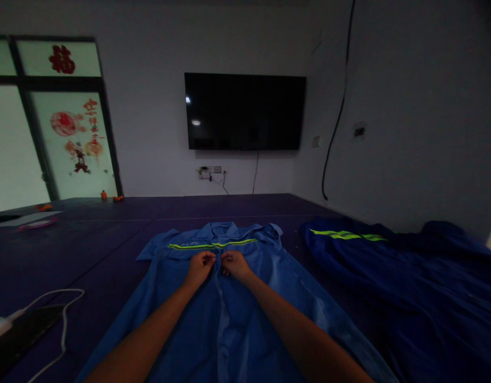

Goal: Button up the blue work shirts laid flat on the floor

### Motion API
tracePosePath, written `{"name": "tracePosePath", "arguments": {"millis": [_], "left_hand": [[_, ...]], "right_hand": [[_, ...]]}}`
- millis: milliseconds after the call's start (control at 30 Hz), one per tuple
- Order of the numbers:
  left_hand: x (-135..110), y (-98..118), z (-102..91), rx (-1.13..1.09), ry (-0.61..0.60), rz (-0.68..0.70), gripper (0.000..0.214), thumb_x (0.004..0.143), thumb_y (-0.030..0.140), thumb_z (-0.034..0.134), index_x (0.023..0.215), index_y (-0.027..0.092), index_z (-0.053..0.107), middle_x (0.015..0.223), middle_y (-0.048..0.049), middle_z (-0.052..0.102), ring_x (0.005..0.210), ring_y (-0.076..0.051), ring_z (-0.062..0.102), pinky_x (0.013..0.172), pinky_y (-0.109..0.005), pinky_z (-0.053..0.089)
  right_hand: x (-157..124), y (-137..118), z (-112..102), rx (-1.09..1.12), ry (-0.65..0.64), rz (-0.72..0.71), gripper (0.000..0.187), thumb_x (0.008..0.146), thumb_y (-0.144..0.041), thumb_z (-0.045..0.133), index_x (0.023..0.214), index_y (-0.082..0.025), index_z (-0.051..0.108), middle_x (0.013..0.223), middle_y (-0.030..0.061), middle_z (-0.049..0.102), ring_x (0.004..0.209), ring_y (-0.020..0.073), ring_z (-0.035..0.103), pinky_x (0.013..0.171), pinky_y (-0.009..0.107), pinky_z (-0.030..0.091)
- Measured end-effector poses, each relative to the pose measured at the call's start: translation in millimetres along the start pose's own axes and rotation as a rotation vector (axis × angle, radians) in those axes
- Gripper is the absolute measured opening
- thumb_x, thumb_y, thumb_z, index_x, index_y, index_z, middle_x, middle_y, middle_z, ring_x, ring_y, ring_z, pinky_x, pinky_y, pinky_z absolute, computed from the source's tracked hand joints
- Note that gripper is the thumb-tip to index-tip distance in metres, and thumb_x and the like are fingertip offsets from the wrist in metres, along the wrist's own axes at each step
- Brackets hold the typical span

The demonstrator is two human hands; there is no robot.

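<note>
A light blue work jacket [237,314] with a yellow-green reflective stripe across the chest lies flat, front up, on a dark purple surface [109,250]. My left hand [200,266] and my right hand [234,264] meet at the jacket's front opening just below the stripe. Both have their fingers curled and pinch the two front edges of the jacket. The fingertips are partly hidden in the fabric.
A heap of dark blue garments [408,276] with a reflective stripe lies to the right. A white cable [57,314] and a dark device sit at the lower left. A wall television [245,111] hangs ahead, and a window with red decorations [69,133] is on the left.
</note>
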State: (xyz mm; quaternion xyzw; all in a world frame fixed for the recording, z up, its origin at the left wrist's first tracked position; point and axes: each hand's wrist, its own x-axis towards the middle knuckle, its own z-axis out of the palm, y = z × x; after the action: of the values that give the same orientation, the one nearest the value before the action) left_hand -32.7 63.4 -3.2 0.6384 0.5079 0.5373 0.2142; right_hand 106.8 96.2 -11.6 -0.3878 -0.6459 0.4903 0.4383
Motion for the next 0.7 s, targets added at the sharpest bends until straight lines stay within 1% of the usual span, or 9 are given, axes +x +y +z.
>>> {"name": "tracePosePath", "arguments": {"millis": [233,367,567,700], "left_hand": [[0.4,0.4,0.0,0.043,0.009,0.006,0.013,0.067,0.022,0.055,0.07,0.014,0.065,0.075,-0.0061,0.067,0.071,-0.017,0.061,0.07,-0.029,0.047],[-0.1,2.6,-0.8,0.038,0.005,0.012,0.012,0.066,0.022,0.055,0.069,0.015,0.065,0.075,-0.0057,0.068,0.071,-0.018,0.062,0.071,-0.03,0.047],[0.1,0.9,0.3,0.004,0.003,-0.021,0.013,0.065,0.022,0.056,0.069,0.014,0.065,0.072,-0.0053,0.068,0.066,-0.017,0.062,0.065,-0.028,0.048],[-0.6,-1.9,1.1,-0.034,0.004,-0.052,0.016,0.066,0.023,0.054,0.073,0.014,0.066,0.072,-0.0055,0.068,0.062,-0.016,0.062,0.061,-0.027,0.048]], "right_hand": [[4.2,6.8,-0.9,-0.028,-0.007,0.0,0.009,0.065,-0.022,0.054,0.071,-0.016,0.054,0.043,-0.0066,0.053,0.036,0.0079,0.052,0.038,0.016,0.039],[4.7,7.4,-1.5,-0.042,-0.005,-0.004,0.008,0.065,-0.022,0.055,0.071,-0.016,0.054,0.044,-0.0062,0.054,0.037,0.0079,0.052,0.038,0.016,0.04],[3.5,5.7,-1.0,-0.066,0.001,-0.012,0.005,0.065,-0.02,0.055,0.068,-0.016,0.054,0.045,-0.0061,0.053,0.037,0.0077,0.051,0.036,0.016,0.039],[2.0,5.1,-0.3,-0.085,0.008,-0.02,0.003,0.063,-0.016,0.057,0.064,-0.016,0.054,0.045,-0.0062,0.052,0.037,0.0075,0.051,0.036,0.016,0.039]]}}
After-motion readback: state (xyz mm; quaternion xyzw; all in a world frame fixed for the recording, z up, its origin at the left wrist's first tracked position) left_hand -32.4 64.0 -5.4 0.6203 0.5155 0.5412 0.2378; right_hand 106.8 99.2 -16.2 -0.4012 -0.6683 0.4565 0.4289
